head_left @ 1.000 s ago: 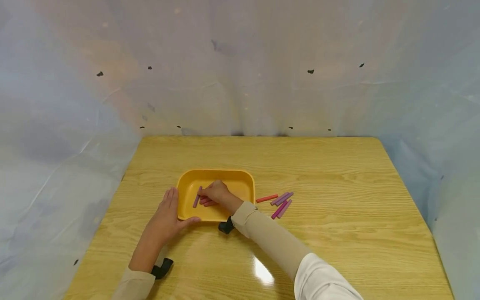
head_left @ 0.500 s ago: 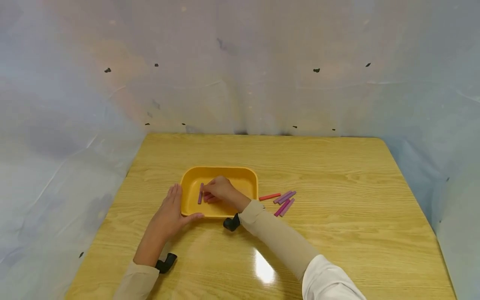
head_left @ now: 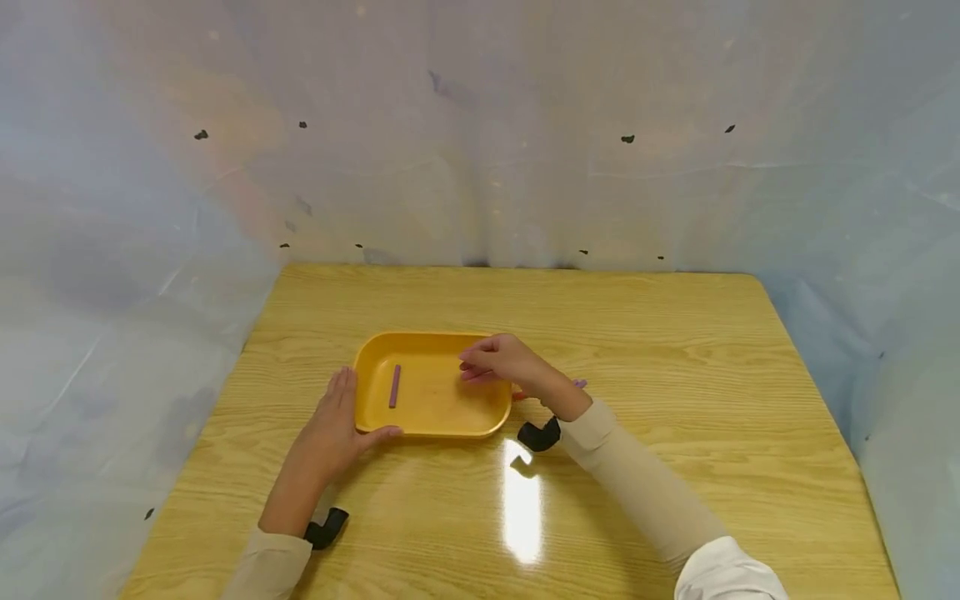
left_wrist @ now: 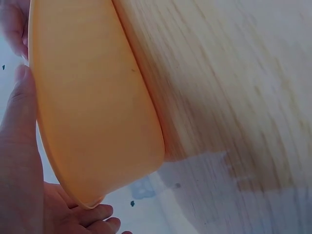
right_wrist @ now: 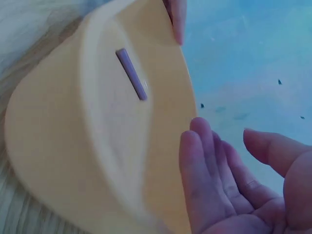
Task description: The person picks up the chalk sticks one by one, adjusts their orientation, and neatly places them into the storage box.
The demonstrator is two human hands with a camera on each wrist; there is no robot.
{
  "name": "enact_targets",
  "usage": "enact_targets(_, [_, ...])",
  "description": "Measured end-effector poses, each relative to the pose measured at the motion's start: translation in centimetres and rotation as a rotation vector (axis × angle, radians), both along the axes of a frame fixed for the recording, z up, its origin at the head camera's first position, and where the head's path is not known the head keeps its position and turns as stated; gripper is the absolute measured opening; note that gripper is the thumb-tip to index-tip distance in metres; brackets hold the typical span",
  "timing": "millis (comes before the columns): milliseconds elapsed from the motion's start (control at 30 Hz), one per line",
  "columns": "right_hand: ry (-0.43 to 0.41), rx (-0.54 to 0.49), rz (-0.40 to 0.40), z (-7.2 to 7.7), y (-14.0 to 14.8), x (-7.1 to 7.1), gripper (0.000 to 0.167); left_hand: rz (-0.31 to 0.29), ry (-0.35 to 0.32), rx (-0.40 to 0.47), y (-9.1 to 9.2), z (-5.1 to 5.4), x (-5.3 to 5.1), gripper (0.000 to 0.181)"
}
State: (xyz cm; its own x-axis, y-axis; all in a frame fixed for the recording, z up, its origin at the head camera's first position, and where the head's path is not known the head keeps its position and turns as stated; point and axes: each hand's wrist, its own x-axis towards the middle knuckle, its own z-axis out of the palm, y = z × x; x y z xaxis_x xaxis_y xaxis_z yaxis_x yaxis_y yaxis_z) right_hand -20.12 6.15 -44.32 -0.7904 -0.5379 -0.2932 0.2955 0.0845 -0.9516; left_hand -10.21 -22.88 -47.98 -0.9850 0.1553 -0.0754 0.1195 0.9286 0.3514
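Note:
A yellow tray sits on the wooden table with one slim purple stick, chalk-like in shape, lying in its left part. My left hand rests against the tray's left end, fingers straight along that side and thumb along the near rim. In the left wrist view the thumb touches the rim of the tray. Over the tray's right end hovers my right hand, with nothing in its grasp. The right wrist view shows its fingers loosely extended, apart from the stick.
To the right of the tray lie loose sticks, mostly hidden by my right wrist; the end of a red stick and a purple stick tip show. A draped sheet stands behind the table.
My right hand has let go of the purple stick, left it in the tray and moved right toward the tray's right end. The left hand stays at the tray's left side.

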Motion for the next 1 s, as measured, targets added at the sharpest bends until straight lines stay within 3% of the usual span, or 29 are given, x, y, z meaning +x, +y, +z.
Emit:
enact_targets(467, [0.078, -0.044, -0.026, 0.5, 6.7, -0.2, 0.038, -0.016, 0.034, 0.015, 0.0, -0.3, 0.3, 0.120])
enact_targets(633, [0.138, 0.051, -0.023, 0.4, 9.3, -0.2, 0.036, -0.015, 0.028, 0.018, 0.1, -0.2, 0.3, 0.120])
enact_targets(1000, [0.185, 0.219, -0.029, -1.0, 14.0, 0.2, 0.041, -0.010, 0.005, 0.016, 0.2, 0.0, 0.4, 0.121])
